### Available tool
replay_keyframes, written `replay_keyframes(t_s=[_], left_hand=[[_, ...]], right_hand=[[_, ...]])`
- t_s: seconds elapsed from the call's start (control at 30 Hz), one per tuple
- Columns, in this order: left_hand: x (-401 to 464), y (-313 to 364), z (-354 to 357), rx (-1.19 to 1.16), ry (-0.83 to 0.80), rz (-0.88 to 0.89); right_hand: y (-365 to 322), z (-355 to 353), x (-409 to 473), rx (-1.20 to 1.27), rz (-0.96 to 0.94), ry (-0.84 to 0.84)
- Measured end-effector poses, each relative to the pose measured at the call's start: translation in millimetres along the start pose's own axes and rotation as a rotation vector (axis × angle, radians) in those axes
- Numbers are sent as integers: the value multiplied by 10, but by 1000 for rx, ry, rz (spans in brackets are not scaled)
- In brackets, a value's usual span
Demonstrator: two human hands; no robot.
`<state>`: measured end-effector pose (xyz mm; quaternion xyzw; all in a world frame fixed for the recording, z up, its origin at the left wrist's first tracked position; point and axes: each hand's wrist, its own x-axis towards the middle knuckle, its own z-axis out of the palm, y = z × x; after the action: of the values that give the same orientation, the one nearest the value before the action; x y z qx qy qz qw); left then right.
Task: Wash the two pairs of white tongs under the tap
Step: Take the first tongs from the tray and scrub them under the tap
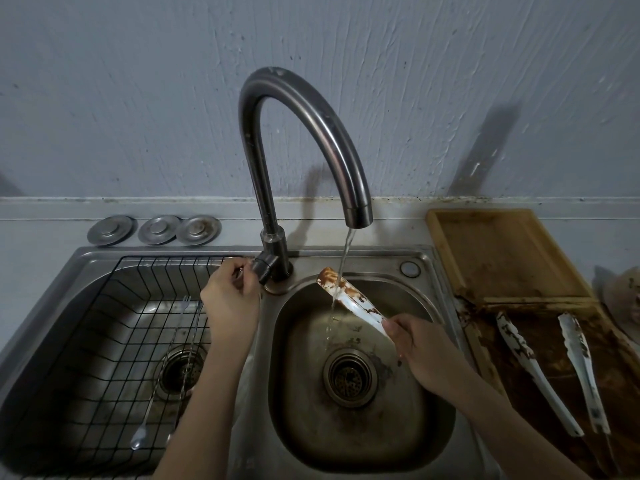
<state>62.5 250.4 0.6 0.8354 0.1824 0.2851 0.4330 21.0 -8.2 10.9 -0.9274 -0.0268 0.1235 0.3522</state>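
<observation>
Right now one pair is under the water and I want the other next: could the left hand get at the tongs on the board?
Probably not easily: the left hand is at the tap lever, and the right hand and its held tongs lie between it and the tongs on the board.

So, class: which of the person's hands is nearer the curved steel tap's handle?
Left. The left hand grips the tap handle; the right hand is off to its right, over the basin.
</observation>
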Motion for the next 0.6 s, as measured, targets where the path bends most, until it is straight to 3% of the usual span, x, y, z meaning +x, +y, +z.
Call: replay_keyframes(t_s=[0.17, 0.3, 0.4, 0.53, 0.6], left_hand=[[-5, -13, 3, -23, -23, -8], [-218, 101, 48, -208, -29, -200], [-651, 251, 188, -243, -12, -241], [-1011, 343, 391, -736, -519, -667], [-1022, 325, 407, -776, -623, -700]], right_hand=[[-23, 14, -5, 12, -4, 0], [-95, 60, 36, 49, 3, -7], [-198, 159, 114, 75, 13, -2], [-327, 338, 220, 67, 15, -21], [-365, 408, 251, 72, 29, -30]])
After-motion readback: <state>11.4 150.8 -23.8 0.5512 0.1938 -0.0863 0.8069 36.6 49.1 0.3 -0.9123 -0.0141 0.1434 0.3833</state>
